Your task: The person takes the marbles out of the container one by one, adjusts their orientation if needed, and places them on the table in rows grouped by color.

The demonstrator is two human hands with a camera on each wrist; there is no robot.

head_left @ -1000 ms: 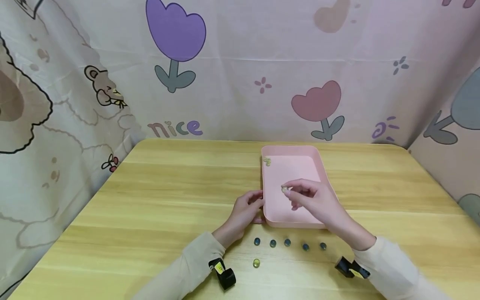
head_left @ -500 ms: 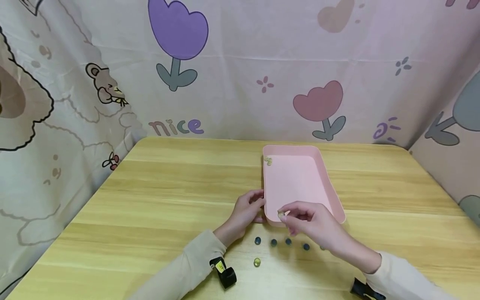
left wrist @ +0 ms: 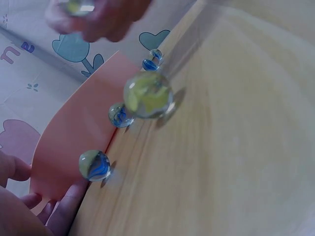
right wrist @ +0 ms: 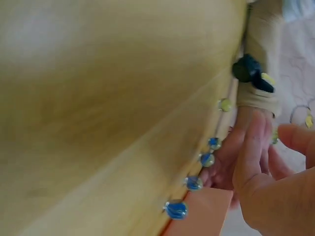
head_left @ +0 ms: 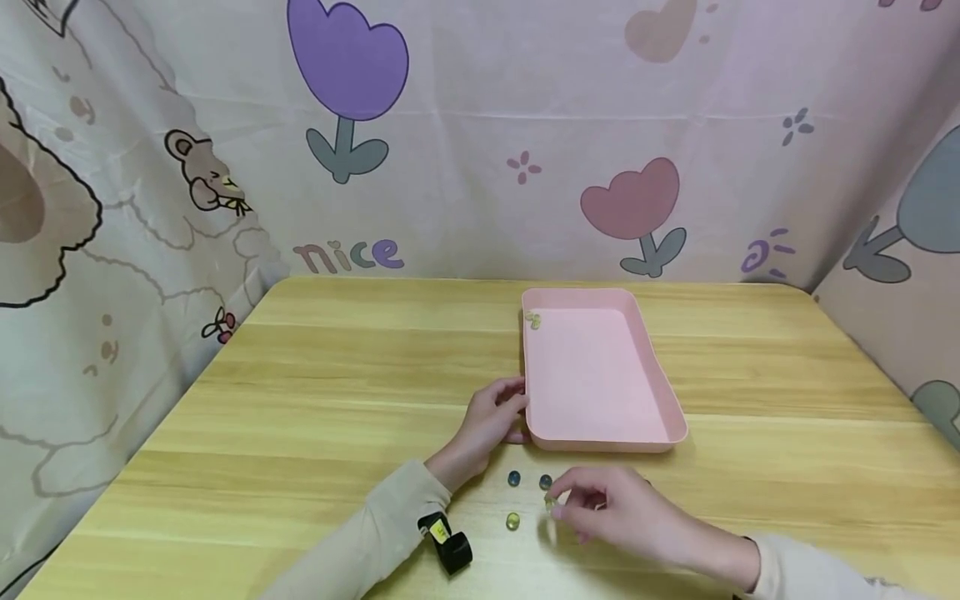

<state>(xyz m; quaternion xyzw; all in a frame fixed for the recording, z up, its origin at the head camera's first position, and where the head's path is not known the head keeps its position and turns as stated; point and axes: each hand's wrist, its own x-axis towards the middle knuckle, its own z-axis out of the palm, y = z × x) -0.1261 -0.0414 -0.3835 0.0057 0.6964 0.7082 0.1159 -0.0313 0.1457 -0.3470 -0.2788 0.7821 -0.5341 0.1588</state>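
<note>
My right hand (head_left: 618,508) pinches a yellow-green glass marble (head_left: 550,502) between thumb and fingertips, low over the table in front of the tray. Another yellow-green marble (head_left: 513,521) lies on the table to its left. Blue marbles (head_left: 513,478) stand in a row along the tray's near side; in the head view my right hand hides part of the row, while several blue marbles (right wrist: 194,183) show in the right wrist view. My left hand (head_left: 483,421) rests its fingers against the outer left wall of the pink tray (head_left: 607,446), near the front corner.
Inside the tray, a few yellow-green marbles (head_left: 533,320) sit together in the far left corner. The wooden table (head_left: 360,367) reaches back to a patterned cloth (head_left: 480,200). A black wrist camera (head_left: 450,546) is strapped on the left sleeve, close to the loose yellow-green marble.
Pinching the yellow-green marble, my right hand has come back from over the tray, past its near edge, and down in front of it by the blue row. My left hand stays at the tray.
</note>
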